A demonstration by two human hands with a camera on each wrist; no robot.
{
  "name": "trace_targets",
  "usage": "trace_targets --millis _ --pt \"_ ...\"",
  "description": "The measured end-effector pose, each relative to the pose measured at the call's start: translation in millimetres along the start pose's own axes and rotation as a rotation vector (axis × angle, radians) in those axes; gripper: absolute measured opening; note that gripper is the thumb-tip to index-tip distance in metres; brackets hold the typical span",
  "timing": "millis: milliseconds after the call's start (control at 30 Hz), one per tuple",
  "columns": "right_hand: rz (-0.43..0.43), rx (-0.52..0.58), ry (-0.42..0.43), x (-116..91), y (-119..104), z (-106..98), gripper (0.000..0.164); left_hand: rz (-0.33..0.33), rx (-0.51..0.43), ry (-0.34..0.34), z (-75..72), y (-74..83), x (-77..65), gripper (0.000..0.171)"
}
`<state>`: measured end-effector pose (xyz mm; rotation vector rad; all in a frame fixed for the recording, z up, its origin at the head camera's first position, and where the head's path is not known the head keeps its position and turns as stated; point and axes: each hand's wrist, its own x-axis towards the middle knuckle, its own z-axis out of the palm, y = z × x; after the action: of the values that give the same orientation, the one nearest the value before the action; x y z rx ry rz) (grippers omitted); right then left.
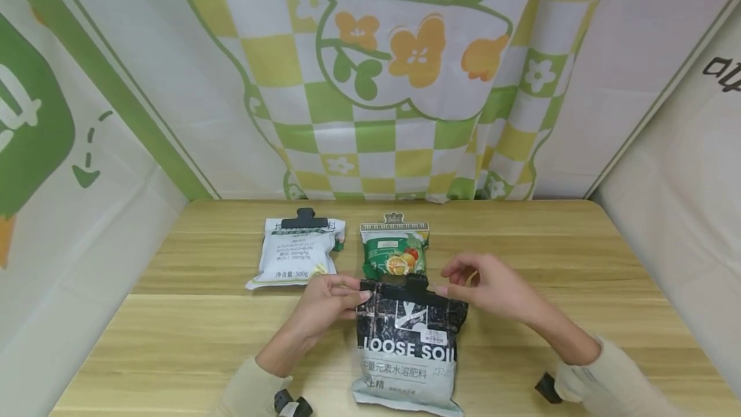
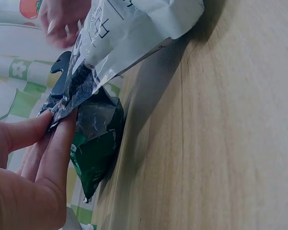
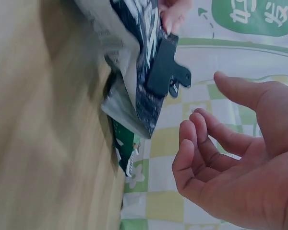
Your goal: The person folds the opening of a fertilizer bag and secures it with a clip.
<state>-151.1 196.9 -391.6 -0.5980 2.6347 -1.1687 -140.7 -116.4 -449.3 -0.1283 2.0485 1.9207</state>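
A black-and-white bag labelled LOOSE SOIL [image 1: 405, 347] stands near the front middle of the table, its folded top edge crossed by a black clip [image 3: 162, 67]. Thumb and fingers of my left hand [image 1: 325, 306] pinch the bag's upper left corner, as the left wrist view also shows. Close to the clip, on the bag's right, is my right hand [image 1: 494, 285], with loosely bent fingers and nothing in them. In the right wrist view a gap separates that hand from the clip and the bag.
Behind the bag lie a white packet [image 1: 296, 255] with a black clip [image 1: 305, 217] and a green packet [image 1: 382, 251] with a patterned clip [image 1: 394, 222]. Printed curtains [image 1: 376, 134] hang along the wooden table's [image 1: 191, 340] back edge and sides.
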Motion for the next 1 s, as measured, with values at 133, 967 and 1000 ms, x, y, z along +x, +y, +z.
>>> trace_targets --millis 133,967,1000 --pt "0.050 0.015 0.010 -23.8 -0.7 4.2 0.019 -0.001 0.010 -0.005 -1.1 0.2 0.5 0.027" --pt "0.277 0.399 -0.234 -70.9 11.7 74.5 0.041 0.000 0.013 -0.018 -5.5 -2.9 -0.1 0.025" --pt "0.268 0.381 -0.222 -71.1 9.8 76.6 0.042 -0.001 0.008 -0.020 -5.9 -3.1 -0.3 0.024"
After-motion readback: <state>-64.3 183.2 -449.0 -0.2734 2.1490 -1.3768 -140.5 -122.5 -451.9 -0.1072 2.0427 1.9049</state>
